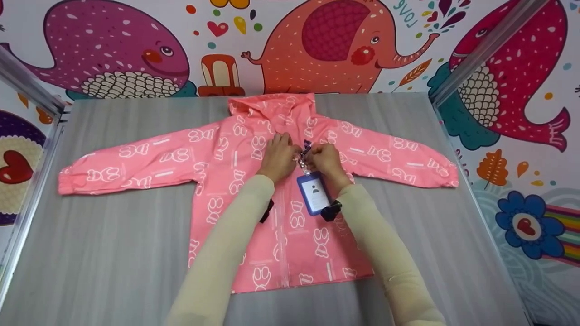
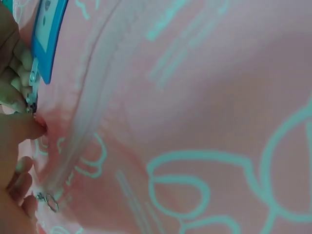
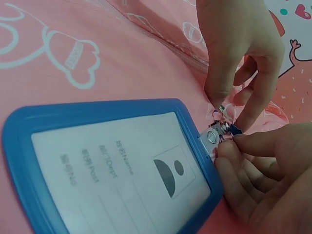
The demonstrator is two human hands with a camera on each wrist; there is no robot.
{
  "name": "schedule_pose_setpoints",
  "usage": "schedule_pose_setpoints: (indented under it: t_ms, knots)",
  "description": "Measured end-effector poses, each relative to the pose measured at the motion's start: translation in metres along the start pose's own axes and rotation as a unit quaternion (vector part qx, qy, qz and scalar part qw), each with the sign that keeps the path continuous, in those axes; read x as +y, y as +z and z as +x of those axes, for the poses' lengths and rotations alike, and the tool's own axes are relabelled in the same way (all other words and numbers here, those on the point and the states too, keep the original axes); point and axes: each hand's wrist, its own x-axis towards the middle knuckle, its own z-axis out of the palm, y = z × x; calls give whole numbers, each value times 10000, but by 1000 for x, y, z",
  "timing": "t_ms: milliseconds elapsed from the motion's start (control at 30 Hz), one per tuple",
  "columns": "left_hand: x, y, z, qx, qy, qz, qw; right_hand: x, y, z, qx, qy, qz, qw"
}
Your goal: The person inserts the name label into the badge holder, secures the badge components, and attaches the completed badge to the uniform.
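Note:
A pink children's jacket with white printed figures lies spread out, front up, its hood at the far end. On its chest, right of the zipper, hangs a blue-framed ID badge with a metal clip. My left hand pinches the jacket's fabric beside the clip. From the right, my right hand holds the badge's clip between thumb and fingers. Both hands' fingertips nearly meet there. Whether the clip bites the cloth is hidden by fingers. A ring-shaped zipper pull shows in the left wrist view.
The jacket lies on a grey wood-grain table. Behind it stands a wall printed with cartoon animals. Metal rails run along the table's sides. Dark straps sit at the wrists.

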Motion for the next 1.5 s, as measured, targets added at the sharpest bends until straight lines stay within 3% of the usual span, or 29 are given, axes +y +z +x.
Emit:
schedule_pose_setpoints:
  t_ms: [233,433,600,867,1333,1500]
  knots:
    - [1,-2,2,2,253,269,9993,1,-1,-1,-118,5,-15,9999]
    - [1,-1,4,461,688,749,9937,4,0,0,-74,-215,-146,9996]
    - [2,1,4,529,851,1010,9898,5,1,0,-75,-217,-167,9996]
    - [1,5,4,648,923,861,9899,4,0,0,-245,-508,-580,9967]
    - [-2,5,4,846,1127,543,9885,1,-1,1,-293,-514,-870,9944]
    - [-1,6,3,967,1197,665,9859,3,-2,2,-313,-595,-1111,9915]
